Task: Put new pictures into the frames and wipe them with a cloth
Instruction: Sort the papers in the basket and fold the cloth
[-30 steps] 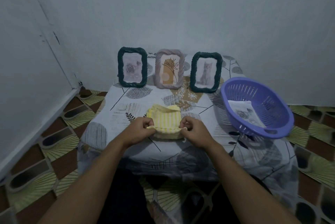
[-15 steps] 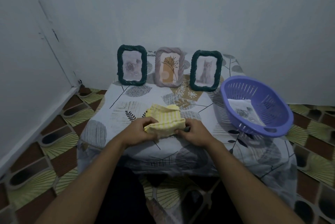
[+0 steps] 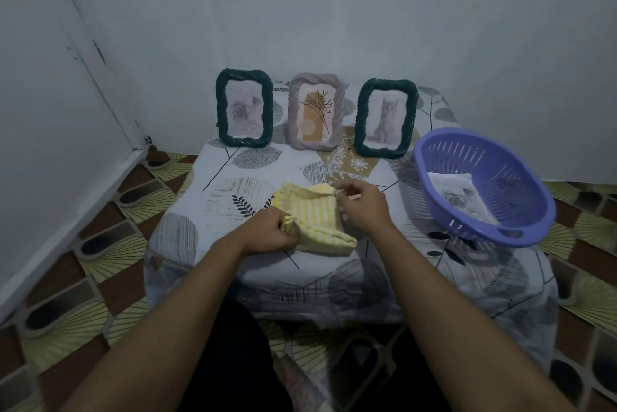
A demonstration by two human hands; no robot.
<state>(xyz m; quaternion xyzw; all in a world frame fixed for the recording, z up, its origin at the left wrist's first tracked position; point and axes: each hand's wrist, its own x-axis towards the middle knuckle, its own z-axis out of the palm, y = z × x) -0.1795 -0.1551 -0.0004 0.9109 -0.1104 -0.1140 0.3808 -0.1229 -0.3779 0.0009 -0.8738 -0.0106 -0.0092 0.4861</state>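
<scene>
From my feed, the biggest thing after the pale wall (image 3: 334, 11) is the low table (image 3: 213, 178), draped in a leaf-print cover and set against that wall. I am looking down at it from its near edge.

At the right edge sits the purple slotted basket (image 3: 514, 174), tilted and hanging partly past the edge.

Three frames stand upright in a row along the far edge. The left frame (image 3: 243, 108) is dark green and holds a faint flower picture. The middle frame (image 3: 316, 111) is pale mauve and holds a line drawing of a plant. The right frame (image 3: 385, 118) is dark green and holds a cat picture. They stand near one another without touching. The right frame is close to the basket rim, and I cannot tell whether they touch.

The yellow striped cloth (image 3: 317, 214) lies crumpled on the table, near the middle of the near edge and well apart from the frames.

A loose print (image 3: 457, 198) of a rose lies inside the basket, against its near wall.

The left hand (image 3: 267, 228) is curled tight around the cloth's near-left corner, with fabric bunched in its grasp. The right hand (image 3: 364, 208) pinches the cloth's far-right edge between thumb and fingertips.
</scene>
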